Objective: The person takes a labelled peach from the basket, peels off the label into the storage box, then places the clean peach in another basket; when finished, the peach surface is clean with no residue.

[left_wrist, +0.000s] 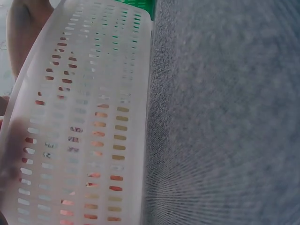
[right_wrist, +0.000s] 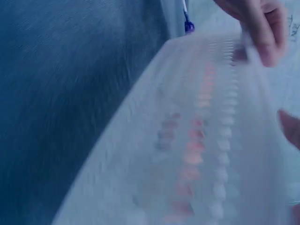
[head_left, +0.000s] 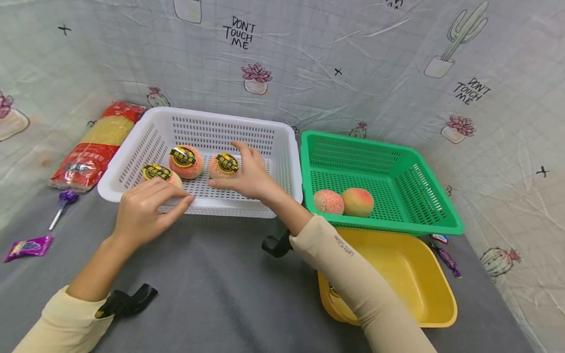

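Currently hovering around stickered peaches in the white perforated basket [head_left: 234,208]
Left hand [head_left: 143,208] is hanging loosely curled by the left peach [head_left: 159,171], apparently grasping nothing; the rightmost peach [head_left: 224,165] is sitting inside my unclenched right hand's [head_left: 253,174] spread. Probably light, firm, slick-labelled; I'd be gripping its sides.

screened-off corner, kind of room unclear: cactus-print sheeting [head_left: 300,49] around a grey surface [head_left: 212,274]
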`<state>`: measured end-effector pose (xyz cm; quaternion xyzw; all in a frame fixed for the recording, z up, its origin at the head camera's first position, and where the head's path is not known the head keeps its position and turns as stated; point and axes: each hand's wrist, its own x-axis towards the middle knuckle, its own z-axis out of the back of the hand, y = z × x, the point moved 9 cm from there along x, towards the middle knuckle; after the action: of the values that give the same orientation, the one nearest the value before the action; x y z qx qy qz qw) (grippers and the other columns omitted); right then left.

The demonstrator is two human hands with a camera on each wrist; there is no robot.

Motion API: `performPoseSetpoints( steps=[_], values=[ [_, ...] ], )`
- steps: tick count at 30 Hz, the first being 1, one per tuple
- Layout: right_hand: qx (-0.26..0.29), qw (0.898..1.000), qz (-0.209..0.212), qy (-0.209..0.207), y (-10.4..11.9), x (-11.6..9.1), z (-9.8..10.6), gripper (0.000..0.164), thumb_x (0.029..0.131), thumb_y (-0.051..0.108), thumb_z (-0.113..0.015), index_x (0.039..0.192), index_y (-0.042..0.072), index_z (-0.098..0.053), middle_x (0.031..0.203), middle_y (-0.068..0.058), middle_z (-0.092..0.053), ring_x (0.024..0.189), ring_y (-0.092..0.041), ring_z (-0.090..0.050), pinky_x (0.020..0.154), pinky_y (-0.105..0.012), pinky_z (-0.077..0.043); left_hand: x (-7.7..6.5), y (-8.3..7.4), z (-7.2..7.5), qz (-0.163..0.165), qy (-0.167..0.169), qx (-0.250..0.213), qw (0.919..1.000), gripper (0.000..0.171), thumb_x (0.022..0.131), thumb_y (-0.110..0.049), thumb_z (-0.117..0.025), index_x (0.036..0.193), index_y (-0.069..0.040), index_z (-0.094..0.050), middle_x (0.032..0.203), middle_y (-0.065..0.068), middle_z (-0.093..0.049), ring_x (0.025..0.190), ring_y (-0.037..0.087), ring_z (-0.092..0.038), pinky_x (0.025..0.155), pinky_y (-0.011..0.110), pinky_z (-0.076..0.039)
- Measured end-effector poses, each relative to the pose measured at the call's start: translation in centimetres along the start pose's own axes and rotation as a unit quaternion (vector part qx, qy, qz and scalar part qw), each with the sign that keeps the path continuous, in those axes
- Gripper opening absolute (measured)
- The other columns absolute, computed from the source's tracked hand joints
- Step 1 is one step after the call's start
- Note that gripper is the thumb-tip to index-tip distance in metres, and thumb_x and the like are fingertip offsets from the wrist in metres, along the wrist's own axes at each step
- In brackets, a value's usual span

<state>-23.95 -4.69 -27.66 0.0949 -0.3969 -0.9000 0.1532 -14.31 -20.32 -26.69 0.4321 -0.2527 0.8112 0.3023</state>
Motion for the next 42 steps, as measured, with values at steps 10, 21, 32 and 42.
performPoseSetpoints(
  steps=[10,21,32,42],
  values=[
    [0.072,0.993,-0.098,0.014,-2.4,4.1,-2.9,0.103,0.073,0.016,-0.084,0.152,0.02,-0.018,0.153,-0.01,-0.018,0.133,-0.03,-0.029,0.1,-0.045,-0.037,0.1,-0.3,-0.2,0.0,-0.004,0.005,1.0,0.044,0.093,-0.042,-0.055,0.074,-0.006,-0.071,0.069,0.006,-0.065,0.061,0.026,-0.058,0.053,0.04,-0.041],
    [0.004,0.997,-0.066,0.051,-3.3,6.4,-3.7,0.097,0.068,-0.003,-0.082,0.147,0.019,-0.031,0.142,-0.012,-0.037,0.122,-0.026,-0.044,0.092,-0.035,-0.044,0.1,-0.3,-0.3,0.006,0.003,0.005,1.0,0.045,0.094,-0.042,-0.054,0.076,-0.004,-0.07,0.071,0.01,-0.066,0.063,0.029,-0.057,0.053,0.041,-0.042],
    [-0.09,0.982,0.016,0.168,-2.6,5.6,-6.3,0.082,0.074,0.004,-0.08,0.141,0.018,-0.036,0.133,-0.01,-0.045,0.11,-0.021,-0.049,0.086,-0.029,-0.043,-0.2,-0.5,-0.4,0.001,0.002,0.003,1.0,0.041,0.093,-0.039,-0.056,0.075,-0.005,-0.07,0.07,0.007,-0.065,0.062,0.027,-0.056,0.054,0.039,-0.041],
    [-0.082,0.986,0.065,0.133,-1.1,4.7,-4.8,0.074,0.073,0.015,-0.081,0.137,0.014,-0.044,0.113,-0.004,-0.059,0.096,-0.015,-0.055,0.076,-0.024,-0.045,0.0,-0.4,-0.3,0.009,0.009,0.001,0.9999,0.045,0.094,-0.041,-0.054,0.077,-0.003,-0.07,0.071,0.01,-0.066,0.063,0.029,-0.057,0.057,0.041,-0.043]
  ],
)
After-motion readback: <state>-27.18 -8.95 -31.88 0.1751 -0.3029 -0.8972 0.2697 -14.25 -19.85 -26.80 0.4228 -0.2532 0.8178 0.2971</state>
